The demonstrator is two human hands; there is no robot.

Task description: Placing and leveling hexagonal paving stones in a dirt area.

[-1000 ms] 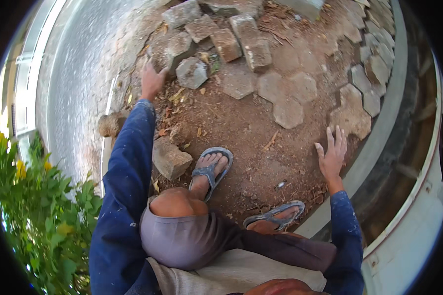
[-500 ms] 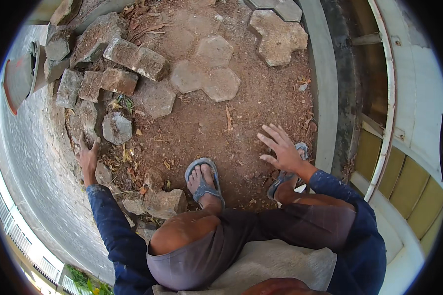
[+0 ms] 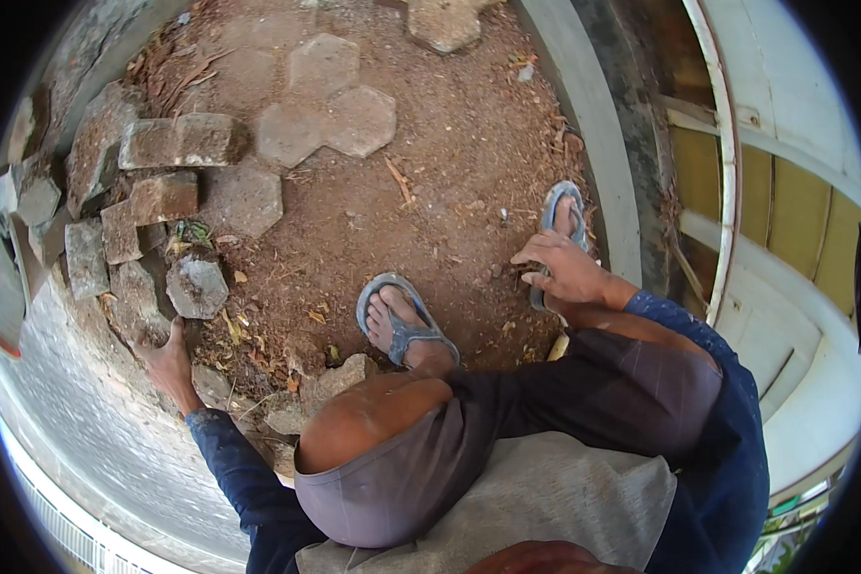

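Observation:
My left hand is at the near end of a rough grey paving block at the left of the pile. Its thumb and fingers are apart, with the fingertips against the block's edge and partly hidden. Beside that block lies a smaller hexagonal paving block. My right hand hovers over my right sandal, its fingers bent and drawn together toward the thumb. What lies between them, if anything, cannot be made out. My left sandal stands on the soil.
More broken blocks are heaped at the far left. Joined hexagonal pavers lie flat in the dirt. A concrete kerb runs along the right. Further block pieces lie by my left knee.
My view has shifted, so the blocks appear lower and further left. My left hand has come onto the block's near end. My right hand's spread fingers have curled together.

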